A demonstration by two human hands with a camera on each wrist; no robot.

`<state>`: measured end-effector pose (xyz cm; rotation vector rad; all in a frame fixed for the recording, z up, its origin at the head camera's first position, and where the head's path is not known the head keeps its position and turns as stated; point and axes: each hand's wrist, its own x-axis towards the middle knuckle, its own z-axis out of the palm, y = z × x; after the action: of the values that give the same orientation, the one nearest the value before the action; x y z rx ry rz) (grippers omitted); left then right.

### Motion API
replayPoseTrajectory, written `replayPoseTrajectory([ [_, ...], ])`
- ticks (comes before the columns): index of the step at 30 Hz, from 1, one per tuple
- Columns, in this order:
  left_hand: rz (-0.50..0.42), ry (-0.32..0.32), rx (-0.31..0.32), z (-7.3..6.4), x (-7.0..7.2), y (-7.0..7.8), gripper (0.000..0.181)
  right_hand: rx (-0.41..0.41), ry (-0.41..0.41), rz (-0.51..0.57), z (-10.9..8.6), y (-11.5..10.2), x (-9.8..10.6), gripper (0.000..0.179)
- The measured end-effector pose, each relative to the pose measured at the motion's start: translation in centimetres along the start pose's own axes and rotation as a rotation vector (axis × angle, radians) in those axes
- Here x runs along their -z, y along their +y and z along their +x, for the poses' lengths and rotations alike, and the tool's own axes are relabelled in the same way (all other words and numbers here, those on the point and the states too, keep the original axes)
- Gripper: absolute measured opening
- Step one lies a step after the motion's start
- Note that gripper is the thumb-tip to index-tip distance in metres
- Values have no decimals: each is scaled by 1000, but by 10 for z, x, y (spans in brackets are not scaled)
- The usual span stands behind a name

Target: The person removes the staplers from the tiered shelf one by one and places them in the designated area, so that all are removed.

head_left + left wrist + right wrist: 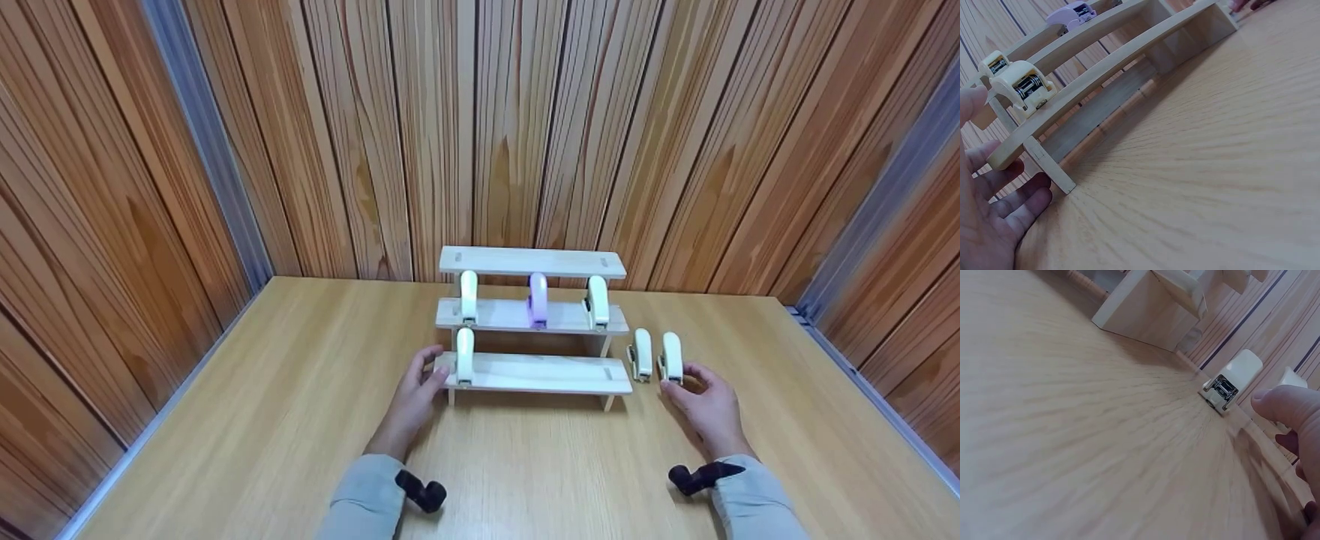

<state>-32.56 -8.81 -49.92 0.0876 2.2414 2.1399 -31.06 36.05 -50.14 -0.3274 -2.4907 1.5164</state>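
Observation:
On the left, my left hand holds the end of the bottom tier of a wooden three-tier display stand, thumb above and fingers lower down at its edge. A cream stapler stands on that tier close to the thumb; the left wrist view shows this stapler from its front. Over on the right, my right hand pinches a cream stapler standing upright on the table. Another cream stapler is just left of it. In the right wrist view, the thumb partly covers the pinched stapler.
The middle tier bears a cream stapler, a purple stapler and a second cream stapler. Above them is the top tier. Behind the wooden table rises a wood-plank wall.

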Motion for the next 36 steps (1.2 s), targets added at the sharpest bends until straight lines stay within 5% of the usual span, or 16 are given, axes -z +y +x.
replayPoseTrajectory([
  [19,-5,6,-33,1,-1,-3,51,9,39,-222,5,1,-3,60],
  [36,-6,-5,-28,2,2,-5,52,-14,103,-297,13,1,1,60],
])
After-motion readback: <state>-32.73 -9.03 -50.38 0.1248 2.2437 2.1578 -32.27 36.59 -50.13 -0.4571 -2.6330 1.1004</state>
